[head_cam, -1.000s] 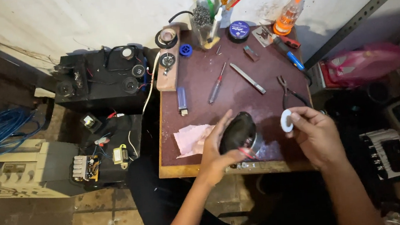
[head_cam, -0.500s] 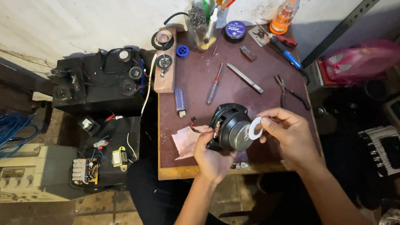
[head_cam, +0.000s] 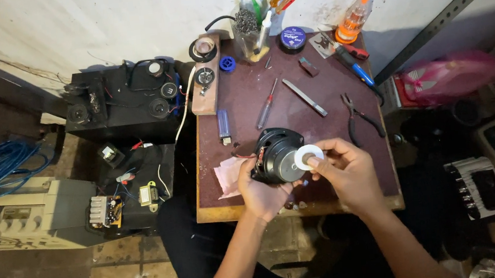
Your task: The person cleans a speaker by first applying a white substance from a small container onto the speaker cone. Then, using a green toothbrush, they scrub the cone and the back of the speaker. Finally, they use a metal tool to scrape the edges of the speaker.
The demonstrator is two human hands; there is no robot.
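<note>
My left hand [head_cam: 261,191] grips a round black speaker [head_cam: 277,156] from below, tilted on its side over the near part of the small brown table [head_cam: 325,131]. My right hand [head_cam: 347,168] pinches a small white ring [head_cam: 308,157] and presses it against the speaker's back face. A pink cloth [head_cam: 227,176] lies just left of the speaker. Thin red wires show at the speaker's left edge.
On the table lie a red screwdriver [head_cam: 266,105], a metal file [head_cam: 307,97], pliers [head_cam: 359,117], a blue lighter [head_cam: 224,125], a blue tin [head_cam: 293,38] and an orange bottle [head_cam: 353,19]. A black box [head_cam: 123,105] with wires sits left; a pink bag [head_cam: 447,74] lies right.
The speaker was turned from lying under my left palm to tilted on its side. My right hand brought the white ring from the right onto the speaker's back.
</note>
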